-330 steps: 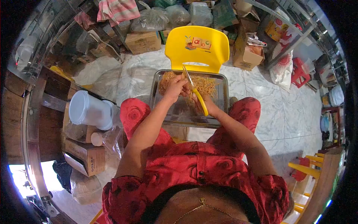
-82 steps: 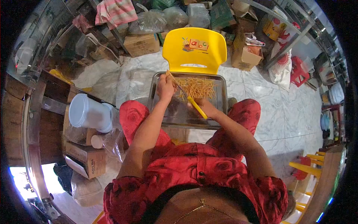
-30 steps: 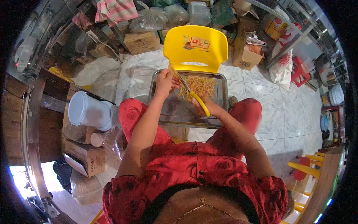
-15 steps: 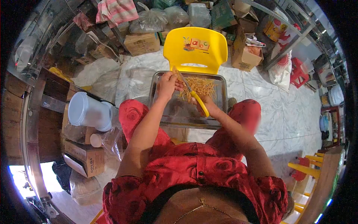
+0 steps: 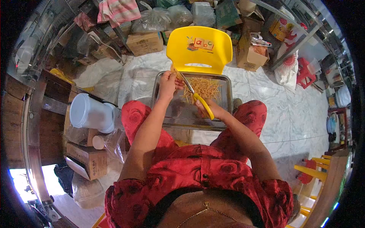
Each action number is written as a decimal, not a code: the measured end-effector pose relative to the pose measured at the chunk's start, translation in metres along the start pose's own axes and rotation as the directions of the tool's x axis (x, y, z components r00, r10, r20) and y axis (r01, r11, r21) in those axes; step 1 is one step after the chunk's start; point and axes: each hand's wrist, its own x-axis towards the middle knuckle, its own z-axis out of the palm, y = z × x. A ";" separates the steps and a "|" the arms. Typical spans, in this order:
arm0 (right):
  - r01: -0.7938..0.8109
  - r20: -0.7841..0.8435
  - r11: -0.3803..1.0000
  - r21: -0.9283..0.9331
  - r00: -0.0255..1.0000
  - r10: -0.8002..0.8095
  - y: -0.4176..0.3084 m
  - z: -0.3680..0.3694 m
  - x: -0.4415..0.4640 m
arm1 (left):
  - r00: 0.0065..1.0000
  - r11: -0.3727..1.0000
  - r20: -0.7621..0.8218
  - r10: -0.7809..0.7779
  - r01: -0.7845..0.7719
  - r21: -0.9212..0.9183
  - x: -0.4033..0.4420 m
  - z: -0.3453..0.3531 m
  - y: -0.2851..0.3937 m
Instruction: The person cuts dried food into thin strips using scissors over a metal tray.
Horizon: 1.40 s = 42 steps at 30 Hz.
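Observation:
Yellow-handled scissors point(image 5: 204, 105) are gripped in my right hand point(image 5: 215, 110), their blades pointing up and left toward my other hand. My left hand point(image 5: 168, 85) pinches a small orange-brown piece point(image 5: 173, 70) at the blade tips; its exact kind is too small to tell. Under both hands lies a metal tray point(image 5: 229, 95), and on its far part rests a loose pile of thin yellow-brown strips point(image 5: 203, 88). The near part of the tray shows bare metal.
A yellow chair point(image 5: 199, 43) stands just beyond the tray. To the left are a white lidded bucket point(image 5: 89, 112) and a cardboard box point(image 5: 89, 161). More boxes point(image 5: 144, 43) and plastic bags point(image 5: 152, 21) line the back, with an open carton point(image 5: 251, 59) at right.
My left hand and the piece it pinches have shifted slightly left. The scissors stay in my right hand, with their blades turned a little. The pile looks the same.

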 end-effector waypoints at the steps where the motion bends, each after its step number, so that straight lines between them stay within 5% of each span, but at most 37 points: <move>1: 0.000 0.011 1.000 -0.005 1.000 0.000 0.002 0.000 0.001 | 1.000 0.999 -0.020 0.017 -0.016 0.031 0.000 0.000 -0.001; 23: -0.031 -0.131 0.998 -0.047 0.991 0.025 -0.008 0.003 -0.002 | 0.999 0.998 -0.025 -0.046 0.045 -0.033 0.002 0.001 -0.008; 25: 0.063 -0.106 0.993 0.095 0.993 -0.053 0.001 0.005 0.002 | 0.998 0.999 -0.029 -0.051 0.050 -0.020 0.002 0.000 -0.007; 29: 0.184 -0.137 0.978 0.098 0.976 -0.170 0.024 0.010 0.016 | 0.995 0.991 0.061 -0.082 0.075 0.108 -0.005 0.004 -0.005; 34: -0.014 -0.168 0.998 -0.067 0.986 0.003 0.012 0.004 0.008 | 0.994 0.992 0.054 -0.094 0.089 0.086 -0.004 0.006 -0.011; 42: -0.019 -0.169 0.999 -0.025 0.986 0.015 0.002 0.002 0.004 | 0.995 0.995 0.049 -0.087 0.084 0.054 -0.005 0.007 -0.008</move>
